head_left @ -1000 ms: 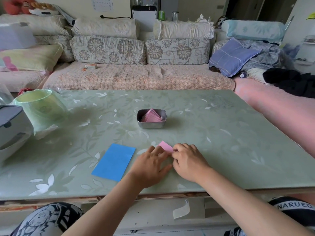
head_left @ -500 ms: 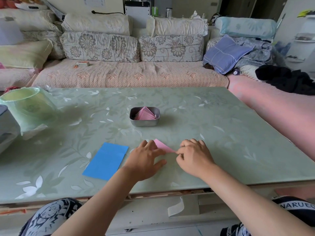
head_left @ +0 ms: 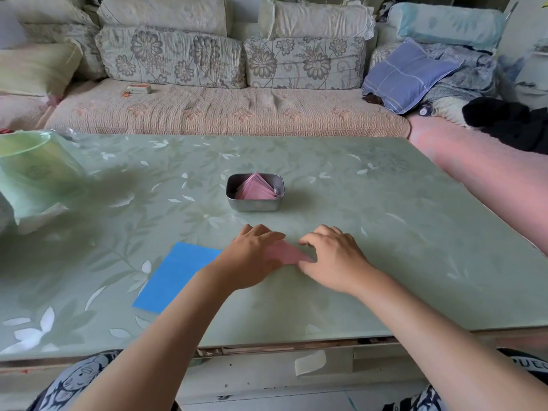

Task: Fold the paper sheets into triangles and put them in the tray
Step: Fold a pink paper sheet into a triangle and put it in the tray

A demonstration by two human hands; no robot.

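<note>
Paper triangle (head_left: 284,252), pink and folded, half hidden between my hands: left hand (head_left: 252,258) flat on it, fingers loose; right hand (head_left: 333,258) curls over its tip, pinching or pressing, I can't tell. Grey metal tray (head_left: 255,205) sits beyond my fingertips.

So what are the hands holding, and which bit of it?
The pink paper, lying on the table. The left hand presses down on its left side; the right hand seems to pinch its right corner.

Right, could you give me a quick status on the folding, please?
Left hand pressing the pink paper flat, right hand at its tip, hold unclear. Metal tray holds pink triangles. Blue sheet beside, nothing blocking.
</note>
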